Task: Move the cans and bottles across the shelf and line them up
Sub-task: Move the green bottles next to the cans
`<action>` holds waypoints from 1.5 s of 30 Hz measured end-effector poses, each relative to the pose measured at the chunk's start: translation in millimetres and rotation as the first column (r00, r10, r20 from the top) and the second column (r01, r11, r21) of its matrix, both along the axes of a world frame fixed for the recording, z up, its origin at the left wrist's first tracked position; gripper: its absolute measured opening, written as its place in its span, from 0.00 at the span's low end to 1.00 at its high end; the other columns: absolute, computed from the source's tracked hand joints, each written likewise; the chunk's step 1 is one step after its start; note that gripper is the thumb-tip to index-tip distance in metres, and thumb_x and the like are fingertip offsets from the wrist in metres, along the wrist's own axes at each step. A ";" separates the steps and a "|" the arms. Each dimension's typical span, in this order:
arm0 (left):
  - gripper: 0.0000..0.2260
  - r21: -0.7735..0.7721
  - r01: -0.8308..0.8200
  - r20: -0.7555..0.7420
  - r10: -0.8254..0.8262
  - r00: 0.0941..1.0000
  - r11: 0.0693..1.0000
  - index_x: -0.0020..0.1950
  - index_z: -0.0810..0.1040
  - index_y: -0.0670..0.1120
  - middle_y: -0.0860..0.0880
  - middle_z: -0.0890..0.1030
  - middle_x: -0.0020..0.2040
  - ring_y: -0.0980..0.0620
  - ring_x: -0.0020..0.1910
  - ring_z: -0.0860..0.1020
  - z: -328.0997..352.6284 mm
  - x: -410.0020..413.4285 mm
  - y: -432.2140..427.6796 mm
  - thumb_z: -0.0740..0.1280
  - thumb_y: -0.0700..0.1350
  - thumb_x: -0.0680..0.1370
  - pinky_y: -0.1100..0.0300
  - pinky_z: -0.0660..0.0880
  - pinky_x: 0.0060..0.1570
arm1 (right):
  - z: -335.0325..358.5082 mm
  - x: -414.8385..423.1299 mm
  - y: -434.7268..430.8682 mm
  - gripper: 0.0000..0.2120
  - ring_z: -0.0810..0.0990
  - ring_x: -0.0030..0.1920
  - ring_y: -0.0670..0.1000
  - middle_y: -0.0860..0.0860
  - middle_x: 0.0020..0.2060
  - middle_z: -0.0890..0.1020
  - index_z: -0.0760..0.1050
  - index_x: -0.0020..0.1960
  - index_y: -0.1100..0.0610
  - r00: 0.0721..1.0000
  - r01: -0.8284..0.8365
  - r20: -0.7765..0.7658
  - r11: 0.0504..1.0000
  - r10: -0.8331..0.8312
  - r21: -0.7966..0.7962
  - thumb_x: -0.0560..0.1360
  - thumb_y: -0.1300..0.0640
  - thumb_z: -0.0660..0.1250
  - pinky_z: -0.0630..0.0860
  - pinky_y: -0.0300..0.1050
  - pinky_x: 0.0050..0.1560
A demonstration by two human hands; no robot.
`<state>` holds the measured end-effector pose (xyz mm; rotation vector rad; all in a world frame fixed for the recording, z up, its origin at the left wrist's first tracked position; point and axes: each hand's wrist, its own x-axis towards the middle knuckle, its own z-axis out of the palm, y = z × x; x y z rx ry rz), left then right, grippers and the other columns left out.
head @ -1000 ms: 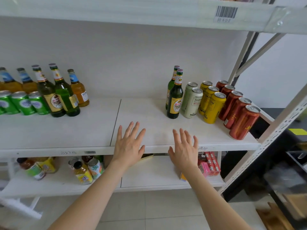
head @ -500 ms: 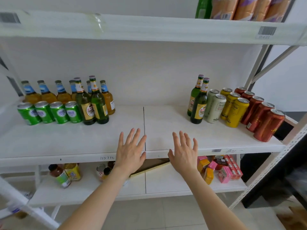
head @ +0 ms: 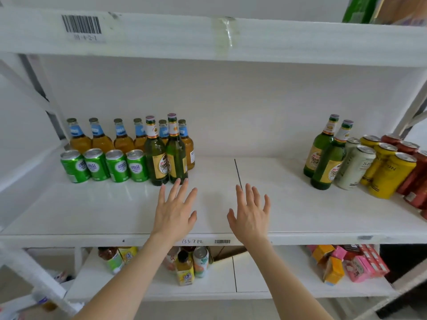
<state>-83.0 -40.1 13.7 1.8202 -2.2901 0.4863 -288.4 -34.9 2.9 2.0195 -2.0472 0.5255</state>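
Both hands are empty: left hand (head: 175, 211) and right hand (head: 250, 215) are palm-down with fingers spread over the near middle of the white shelf (head: 92, 211); can't tell if they touch the board. The left fingertips end just in front of the bases of the left green glass bottles (head: 157, 158), contact unclear. The right hand is at the near end of the board seam (head: 238, 172). The left group, toward the far side, has a back row of amber bottles (head: 100, 139) with blue neck labels, print unreadable. In front of it four green cans (head: 117, 166) stand side by side with white Chinese characters, small print too fine to read. The two left green glass bottles stand at the right end of the cans, with gold oval labels and red script I can't make out. The right group, well apart, starts with two right green glass bottles (head: 320, 148) with the same gold label. Right of them come pale cans (head: 354, 167) with lettering starting "S", then yellow cans (head: 390, 174) with letters ending "ON", then red cans (head: 413, 176) at the frame edge. All of them are upright. The upper shelf edge has a barcode sticker (head: 81, 24); the code under it is blurred. The near shelf edge has handwritten digits (head: 192, 241), roughly "135712", and a small barcode (head: 222, 241) just to the right. The lower shelf holds assorted drinks (head: 184, 269) on the left and pink and orange cartons (head: 335, 271) on the right, labels unreadable.
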 end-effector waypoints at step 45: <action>0.37 0.237 0.260 -0.801 0.037 0.597 0.936 0.70 0.67 0.51 0.52 0.74 0.68 0.51 0.67 0.73 43.7 164.9 -216.1 0.80 0.53 0.66 0.57 0.71 0.60 | 0.6 151.2 -217.6 0.30 0.76 0.58 0.47 0.46 0.59 0.79 0.70 0.66 0.49 0.296 -0.525 0.949 0.848 0.108 0.067 0.68 0.58 0.78 0.74 0.36 0.50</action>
